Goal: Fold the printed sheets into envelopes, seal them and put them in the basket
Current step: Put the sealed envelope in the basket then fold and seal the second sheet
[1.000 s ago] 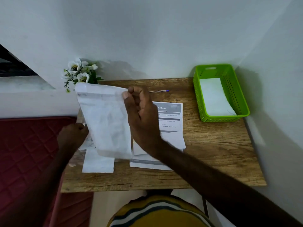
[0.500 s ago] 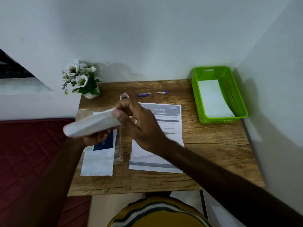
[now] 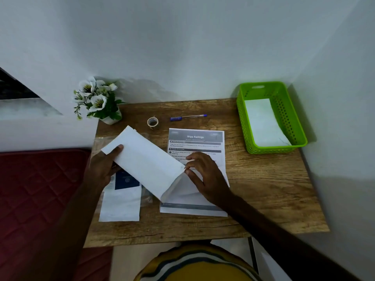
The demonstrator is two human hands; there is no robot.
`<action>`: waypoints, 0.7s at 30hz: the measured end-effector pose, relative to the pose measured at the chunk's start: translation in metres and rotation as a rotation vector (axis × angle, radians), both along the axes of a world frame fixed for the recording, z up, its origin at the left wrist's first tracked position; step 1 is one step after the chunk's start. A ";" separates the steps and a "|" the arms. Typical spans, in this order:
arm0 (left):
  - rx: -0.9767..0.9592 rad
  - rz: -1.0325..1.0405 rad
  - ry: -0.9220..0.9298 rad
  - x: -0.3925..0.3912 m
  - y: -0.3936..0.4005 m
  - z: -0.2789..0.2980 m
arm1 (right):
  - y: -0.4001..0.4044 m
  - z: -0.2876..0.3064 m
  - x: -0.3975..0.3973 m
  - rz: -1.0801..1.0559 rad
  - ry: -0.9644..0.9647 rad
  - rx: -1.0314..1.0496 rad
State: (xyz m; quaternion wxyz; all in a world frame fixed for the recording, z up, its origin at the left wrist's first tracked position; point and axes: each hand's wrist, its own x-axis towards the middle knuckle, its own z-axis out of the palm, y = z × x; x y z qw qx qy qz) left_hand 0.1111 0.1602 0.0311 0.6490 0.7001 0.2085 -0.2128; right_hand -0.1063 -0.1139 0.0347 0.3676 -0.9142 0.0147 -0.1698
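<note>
envelope [image 3: 146, 161] has been brought down from in front of the face and is now held low over the worktop [image 3: 263, 189]. its far end is gripped by the left hand [image 3: 103, 167]; its open flap is pinched by the right hand [image 3: 205, 175], above the printed sheets [image 3: 195, 138]. filling is likely next. one envelope already lies in the green basket [image 3: 292, 118].

Dim, soft indoor light; wide-angle bending at the edges, forearms dark and slightly blurred.

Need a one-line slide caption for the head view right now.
Both hands, left hand and right hand, hold a white envelope open over the printed sheets; green basket waits at right.
</note>
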 end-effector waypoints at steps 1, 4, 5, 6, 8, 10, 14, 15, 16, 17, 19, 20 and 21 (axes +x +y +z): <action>0.008 -0.001 -0.014 0.000 -0.001 -0.002 | -0.003 -0.004 0.001 0.002 0.008 -0.040; 0.014 0.003 -0.027 0.001 -0.005 -0.008 | -0.012 -0.014 0.007 0.011 0.044 -0.097; 0.019 0.012 -0.025 0.001 -0.006 -0.010 | -0.015 -0.016 0.008 0.009 0.058 -0.112; 0.031 0.022 -0.024 0.001 -0.007 -0.011 | -0.017 -0.018 0.010 0.009 0.071 -0.125; 0.079 0.049 -0.045 -0.001 -0.010 -0.013 | -0.022 -0.021 0.013 0.013 0.087 -0.147; 0.153 0.101 -0.125 -0.008 -0.016 -0.011 | -0.025 -0.022 0.015 0.023 0.103 -0.179; 0.687 0.122 -0.450 -0.034 -0.023 -0.003 | -0.026 -0.021 0.015 -0.020 0.126 -0.222; 0.790 0.106 -0.582 -0.041 -0.024 -0.001 | -0.025 -0.020 0.014 -0.048 0.120 -0.216; 0.837 0.073 -0.717 -0.048 -0.025 0.000 | -0.023 -0.018 0.012 -0.080 0.106 -0.207; 0.860 0.006 -0.835 -0.054 -0.025 -0.002 | -0.021 -0.016 0.009 -0.113 0.085 -0.197; 0.889 -0.232 -0.997 -0.066 -0.024 -0.009 | -0.016 -0.014 0.001 -0.175 0.047 -0.187; 0.896 -0.382 -1.053 -0.072 -0.024 -0.013 | -0.013 -0.013 -0.004 -0.207 0.039 -0.192; 0.892 -0.535 -1.109 -0.079 -0.023 -0.017 | -0.010 -0.013 -0.009 -0.237 0.037 -0.203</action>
